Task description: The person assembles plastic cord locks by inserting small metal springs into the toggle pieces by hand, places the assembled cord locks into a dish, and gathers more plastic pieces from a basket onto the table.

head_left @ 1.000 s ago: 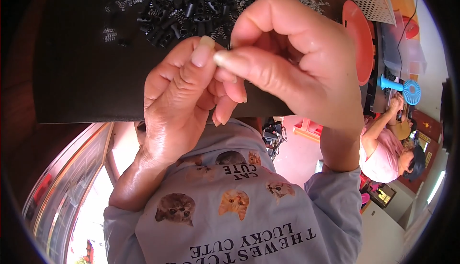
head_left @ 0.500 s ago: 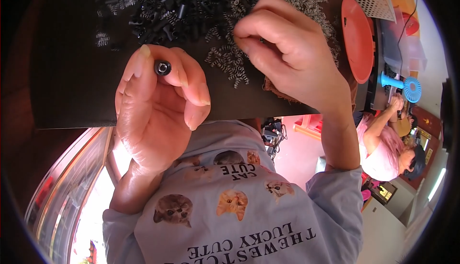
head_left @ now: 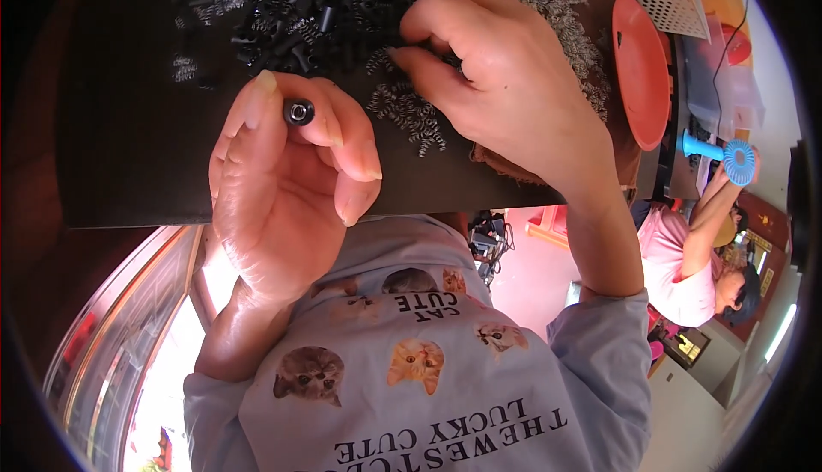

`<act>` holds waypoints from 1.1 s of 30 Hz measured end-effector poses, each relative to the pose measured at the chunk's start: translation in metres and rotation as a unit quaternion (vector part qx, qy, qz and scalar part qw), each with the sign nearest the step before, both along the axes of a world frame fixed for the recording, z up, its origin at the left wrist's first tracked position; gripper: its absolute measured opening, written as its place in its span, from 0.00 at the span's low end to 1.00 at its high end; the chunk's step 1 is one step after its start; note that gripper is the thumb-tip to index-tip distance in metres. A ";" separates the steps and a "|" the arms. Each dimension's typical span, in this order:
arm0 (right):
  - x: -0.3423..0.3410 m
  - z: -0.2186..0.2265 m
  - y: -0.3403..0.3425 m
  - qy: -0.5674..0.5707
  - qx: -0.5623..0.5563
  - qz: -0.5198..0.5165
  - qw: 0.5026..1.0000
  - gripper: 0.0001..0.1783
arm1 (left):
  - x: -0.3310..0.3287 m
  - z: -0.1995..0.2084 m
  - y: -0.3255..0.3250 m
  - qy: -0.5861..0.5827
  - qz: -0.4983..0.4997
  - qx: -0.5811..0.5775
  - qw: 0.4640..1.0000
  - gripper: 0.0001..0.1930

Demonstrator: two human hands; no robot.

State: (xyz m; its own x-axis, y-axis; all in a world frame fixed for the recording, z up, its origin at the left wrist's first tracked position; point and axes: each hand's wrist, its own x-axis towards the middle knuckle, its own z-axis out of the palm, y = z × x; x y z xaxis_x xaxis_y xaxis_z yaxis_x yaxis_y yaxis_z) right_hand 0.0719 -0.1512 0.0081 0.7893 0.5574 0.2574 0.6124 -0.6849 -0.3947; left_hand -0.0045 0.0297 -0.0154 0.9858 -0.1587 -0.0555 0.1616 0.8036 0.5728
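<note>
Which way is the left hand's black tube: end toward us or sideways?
End toward us: the black tube shows its round, shiny-ringed face in the left hand.

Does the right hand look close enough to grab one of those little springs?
Probably yes. The right hand is right by the loose springs, its thumb and first finger look apart, and nothing seems to block the way. I can't tell whether it already touches one.
</note>
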 end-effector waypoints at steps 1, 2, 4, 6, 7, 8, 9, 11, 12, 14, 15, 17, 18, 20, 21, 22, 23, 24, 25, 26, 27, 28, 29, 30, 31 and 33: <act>0.000 0.000 0.000 0.000 0.000 0.001 1.000 0.09 | 0.000 0.000 -0.001 0.004 0.000 0.001 1.000 0.20; 0.000 0.001 0.000 -0.001 -0.003 0.002 1.000 0.08 | 0.000 0.000 -0.001 0.007 0.001 0.002 1.000 0.20; 0.000 0.003 0.001 -0.002 -0.006 0.005 1.000 0.08 | 0.000 0.002 -0.001 0.013 -0.001 0.001 1.000 0.20; 0.000 0.004 0.001 -0.002 -0.026 0.001 1.000 0.07 | 0.000 0.002 0.000 0.019 -0.004 -0.001 1.000 0.20; 0.000 0.006 0.003 -0.002 -0.026 0.001 1.000 0.07 | 0.000 0.001 0.000 0.017 -0.002 -0.002 1.000 0.20; 0.000 0.009 0.006 0.002 -0.046 -0.002 0.999 0.06 | 0.000 0.001 0.000 0.015 0.000 -0.002 1.000 0.21; 0.000 0.011 0.008 0.004 -0.067 -0.007 0.998 0.06 | 0.000 0.001 0.000 0.014 -0.001 -0.003 1.000 0.21; -0.003 0.011 0.009 0.006 -0.064 -0.010 0.998 0.06 | -0.001 0.000 0.000 0.010 0.007 0.004 1.000 0.20; -0.003 0.012 0.010 0.008 -0.060 -0.012 0.998 0.07 | -0.001 0.001 0.000 0.010 0.008 0.004 1.000 0.20; -0.006 0.013 0.010 0.010 -0.063 -0.015 0.998 0.06 | -0.001 0.001 0.000 0.012 0.004 -0.005 1.000 0.20; -0.007 0.013 0.010 0.013 -0.067 -0.020 0.997 0.06 | 0.000 0.000 0.000 0.012 0.004 -0.005 1.000 0.20; -0.009 0.012 0.010 0.013 -0.063 -0.023 0.998 0.06 | 0.002 -0.001 0.000 0.002 0.001 -0.008 1.000 0.20; -0.009 0.014 0.011 0.010 -0.058 -0.025 0.998 0.06 | 0.001 0.000 0.000 -0.001 0.003 -0.007 1.000 0.20; -0.010 0.018 0.011 0.009 -0.063 -0.017 0.998 0.06 | 0.001 0.003 -0.001 0.000 0.005 -0.012 1.000 0.20; -0.009 0.018 0.011 0.012 -0.069 -0.011 0.997 0.07 | 0.001 0.002 -0.001 -0.001 0.005 -0.012 1.000 0.20; -0.008 0.018 0.011 0.010 -0.069 -0.011 0.997 0.07 | 0.002 0.002 -0.001 0.001 0.005 -0.013 1.000 0.20; -0.008 0.016 0.011 0.014 -0.072 -0.015 0.997 0.07 | 0.003 0.001 -0.001 0.003 0.005 -0.013 1.000 0.20; -0.008 0.015 0.012 0.018 -0.075 -0.019 0.997 0.07 | 0.003 0.001 -0.001 0.001 0.005 -0.012 1.000 0.20; -0.009 0.015 0.012 0.015 -0.074 -0.019 0.997 0.07 | 0.003 0.001 -0.001 0.005 0.003 -0.013 1.000 0.20; -0.011 0.016 0.012 0.013 -0.079 -0.020 0.997 0.08 | 0.003 0.001 -0.001 0.009 0.002 -0.013 1.000 0.20; -0.011 0.019 0.009 0.009 -0.085 -0.020 0.996 0.08 | 0.003 0.002 -0.003 0.005 0.004 -0.013 1.000 0.20; -0.011 0.020 0.007 0.005 -0.085 -0.018 0.996 0.08 | 0.003 0.004 -0.005 0.010 0.004 -0.015 1.000 0.20; -0.011 0.022 0.005 0.010 -0.085 -0.014 0.996 0.08 | 0.004 0.006 -0.007 0.016 0.003 -0.016 1.000 0.19; -0.011 0.021 0.004 0.015 -0.083 -0.008 0.996 0.08 | 0.003 0.007 -0.008 0.017 0.001 -0.017 1.000 0.19; -0.011 0.020 0.002 0.009 -0.081 -0.003 0.997 0.08 | 0.004 0.008 -0.009 0.013 0.004 -0.016 1.000 0.19; -0.011 0.016 0.002 0.003 -0.083 -0.008 0.997 0.08 | 0.003 0.007 -0.008 0.020 -0.003 -0.016 1.000 0.18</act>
State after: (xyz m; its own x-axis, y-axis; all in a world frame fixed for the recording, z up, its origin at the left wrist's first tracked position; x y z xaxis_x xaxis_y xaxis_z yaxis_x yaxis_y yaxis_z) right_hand 0.0611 -0.1495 0.0239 0.7993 0.5796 0.1590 0.5995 -0.7503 -0.2788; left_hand -0.0012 0.0218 -0.0080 0.9818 -0.1677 -0.0894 0.1892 0.8203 0.5397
